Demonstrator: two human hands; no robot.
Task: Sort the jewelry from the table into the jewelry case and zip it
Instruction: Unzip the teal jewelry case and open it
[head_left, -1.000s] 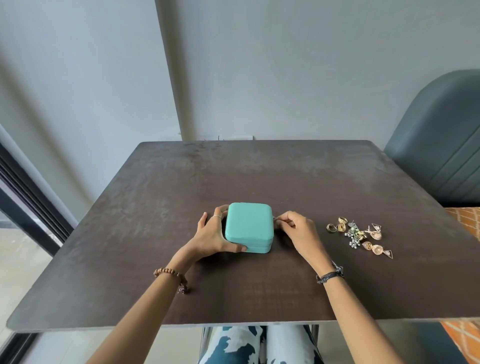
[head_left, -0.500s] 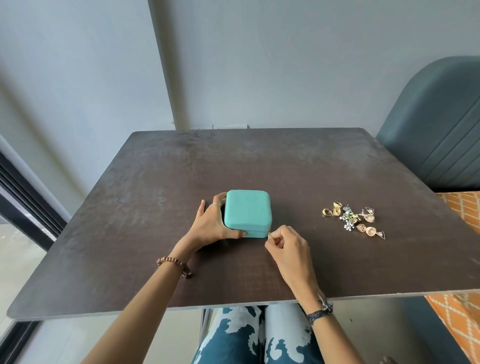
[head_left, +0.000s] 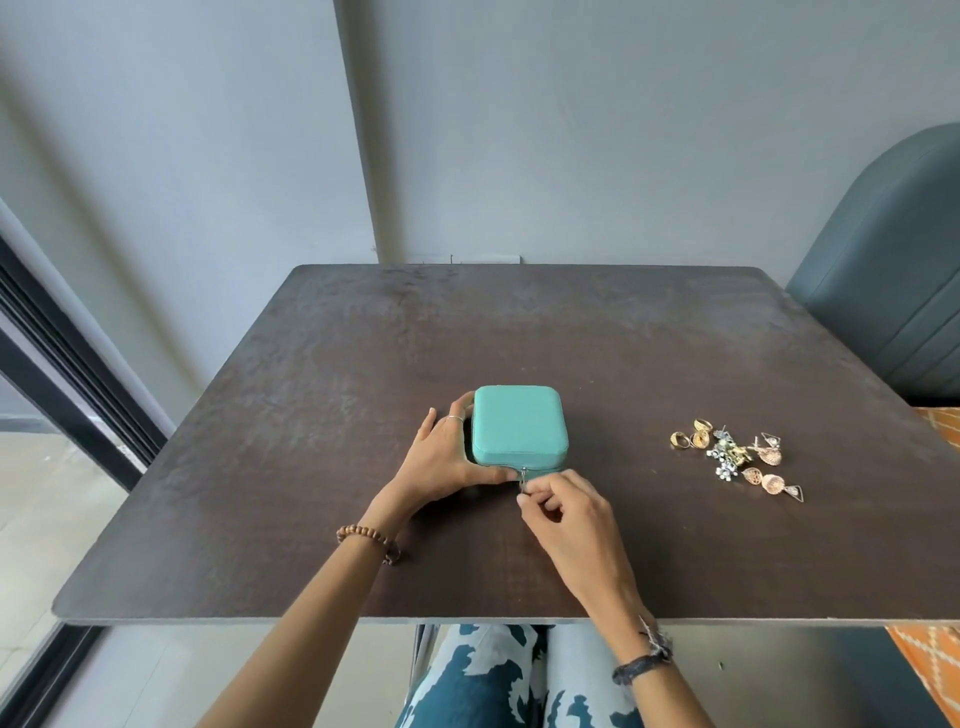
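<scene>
Case (head_left: 519, 423): lid down, left hand (head_left: 441, 460) grasping its side.
Zipper pull (head_left: 522, 477): pinched by right hand (head_left: 566, 512) fingers.
Jewelry (head_left: 735, 460): unsorted on counter (head_left: 311, 415), right.
Left: opening, sorting, zipping.

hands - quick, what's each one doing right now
Left hand: holds the side of the teal jewelry case, thumb along its front.
Right hand: pinches the zipper pull at the case's front edge.
</scene>
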